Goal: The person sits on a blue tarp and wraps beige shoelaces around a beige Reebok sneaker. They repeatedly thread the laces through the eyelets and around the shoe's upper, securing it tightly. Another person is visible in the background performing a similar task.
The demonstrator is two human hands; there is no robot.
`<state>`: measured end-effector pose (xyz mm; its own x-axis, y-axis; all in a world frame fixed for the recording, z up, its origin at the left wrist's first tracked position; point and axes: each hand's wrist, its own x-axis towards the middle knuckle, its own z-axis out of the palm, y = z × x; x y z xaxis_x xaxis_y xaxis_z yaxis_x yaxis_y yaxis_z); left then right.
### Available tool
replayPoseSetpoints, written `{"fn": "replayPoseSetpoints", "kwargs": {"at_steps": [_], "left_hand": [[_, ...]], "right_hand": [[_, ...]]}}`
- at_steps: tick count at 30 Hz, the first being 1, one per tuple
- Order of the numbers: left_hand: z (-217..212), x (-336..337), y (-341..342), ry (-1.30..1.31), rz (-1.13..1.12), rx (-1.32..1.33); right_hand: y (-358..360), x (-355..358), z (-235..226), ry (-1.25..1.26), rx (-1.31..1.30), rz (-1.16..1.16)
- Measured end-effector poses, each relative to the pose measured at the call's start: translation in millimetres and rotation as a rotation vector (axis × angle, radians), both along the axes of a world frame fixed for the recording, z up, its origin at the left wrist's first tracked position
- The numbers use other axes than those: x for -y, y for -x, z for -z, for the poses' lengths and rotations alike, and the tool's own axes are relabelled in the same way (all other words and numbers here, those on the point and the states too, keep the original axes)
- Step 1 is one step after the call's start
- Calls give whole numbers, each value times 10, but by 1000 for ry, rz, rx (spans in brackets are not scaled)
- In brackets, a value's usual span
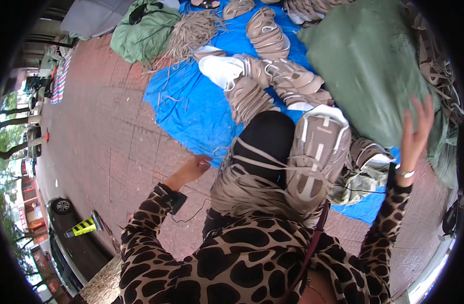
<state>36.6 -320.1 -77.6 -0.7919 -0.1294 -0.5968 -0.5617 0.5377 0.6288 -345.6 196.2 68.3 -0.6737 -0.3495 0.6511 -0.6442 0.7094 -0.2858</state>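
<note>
Reddish paving (100,121), daylight, trees (14,122) (leafy, green)

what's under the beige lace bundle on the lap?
The black trouser leg shows beside and between strands of the beige laces. Some strands cross onto the brown-and-white shoe upper. Whatever lies beneath the thick middle is covered and can't be seen.

Tan, black-blotched top (242,263), long sleeves (147,230), black trousers (266,133), pale bracelet (406,174), dark red strap (317,234)

Outdoor, reddish street pavement (100,126), car (60,251), tree trunks (15,122), yellow-and-black striped cone (85,226)
</note>
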Motion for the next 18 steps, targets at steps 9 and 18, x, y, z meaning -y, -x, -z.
{"fn": "replayPoseSetpoints", "kwargs": {"at_steps": [9,18], "left_hand": [[1112,-267,-900,-35,108,44],[1173,-537,-1217,-226,201,104]], "right_hand": [[-1834,1501,216,-323,395,-263],[-1913,1558,365,-235,291,-286]]}}
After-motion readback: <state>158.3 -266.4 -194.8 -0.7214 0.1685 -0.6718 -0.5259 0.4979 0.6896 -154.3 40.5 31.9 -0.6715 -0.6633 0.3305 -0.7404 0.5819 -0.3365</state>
